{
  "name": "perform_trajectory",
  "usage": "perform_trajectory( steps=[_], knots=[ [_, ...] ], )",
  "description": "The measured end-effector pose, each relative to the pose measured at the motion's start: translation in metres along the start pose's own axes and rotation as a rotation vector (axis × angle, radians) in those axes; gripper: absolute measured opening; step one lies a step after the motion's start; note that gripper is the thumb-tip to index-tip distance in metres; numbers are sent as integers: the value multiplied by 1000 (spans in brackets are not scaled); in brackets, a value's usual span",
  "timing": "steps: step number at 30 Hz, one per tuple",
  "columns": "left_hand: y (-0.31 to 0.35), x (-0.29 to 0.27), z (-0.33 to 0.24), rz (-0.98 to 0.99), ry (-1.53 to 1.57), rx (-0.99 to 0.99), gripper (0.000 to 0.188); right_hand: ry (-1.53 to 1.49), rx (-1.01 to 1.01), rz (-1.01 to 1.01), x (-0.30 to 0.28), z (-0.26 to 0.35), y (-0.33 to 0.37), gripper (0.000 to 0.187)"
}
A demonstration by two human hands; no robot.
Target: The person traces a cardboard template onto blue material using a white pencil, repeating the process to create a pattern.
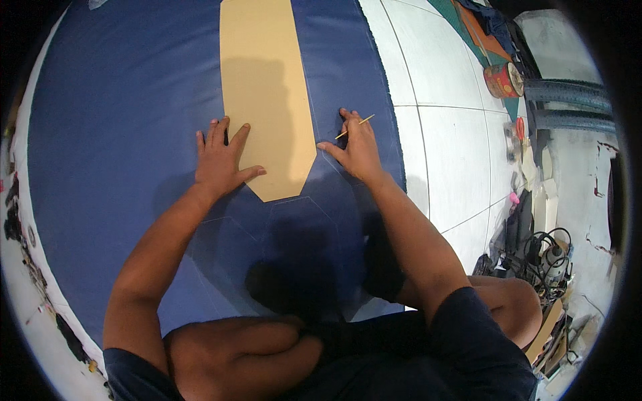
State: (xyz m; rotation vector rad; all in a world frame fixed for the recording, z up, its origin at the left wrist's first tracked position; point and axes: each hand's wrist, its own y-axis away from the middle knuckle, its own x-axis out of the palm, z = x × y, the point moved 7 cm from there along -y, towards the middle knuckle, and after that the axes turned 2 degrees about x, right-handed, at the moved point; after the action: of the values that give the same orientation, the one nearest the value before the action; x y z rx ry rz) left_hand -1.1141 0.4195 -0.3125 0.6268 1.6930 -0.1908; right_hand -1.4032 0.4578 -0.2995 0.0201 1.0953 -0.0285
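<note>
A long tan cardboard template (267, 100) with cut-off corners at its near end lies flat on a large dark blue sheet of material (127, 127). My left hand (224, 157) is spread with its fingers apart, pressing at the template's left edge and on the blue sheet. Beside the template's right edge, my right hand (358, 148) holds a thin yellowish stick (366, 119), which looks like a pencil or pen, between its fingers; its thumb reaches toward the edge. Thin pale lines run over the blue sheet around the template's near end.
White floor tiles (448, 147) border the sheet on the right. Beyond them are a red can (503, 80), red-handled scissors (520, 128), dark posts (568, 95), and a corded tool (555, 262) among clutter. My folded legs (247, 354) sit at the sheet's near edge.
</note>
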Motion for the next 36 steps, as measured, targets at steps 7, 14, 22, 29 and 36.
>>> perform_trajectory(
  steps=[7,14,22,29,36],
  knots=[
    [3,-3,-10,6,0,-25,109,-23,-21,-71,11,0,4,74],
    [9,3,19,37,74,84,112,10,-53,-116,22,-13,10,111],
    [10,5,18,107,11,109,121,49,-94,-119,19,-13,9,103],
    [10,4,23,95,7,116,122,-11,-78,-100,14,-10,8,82],
    [7,0,19,116,74,104,121,-522,209,-190,18,-40,6,62]
  ],
)
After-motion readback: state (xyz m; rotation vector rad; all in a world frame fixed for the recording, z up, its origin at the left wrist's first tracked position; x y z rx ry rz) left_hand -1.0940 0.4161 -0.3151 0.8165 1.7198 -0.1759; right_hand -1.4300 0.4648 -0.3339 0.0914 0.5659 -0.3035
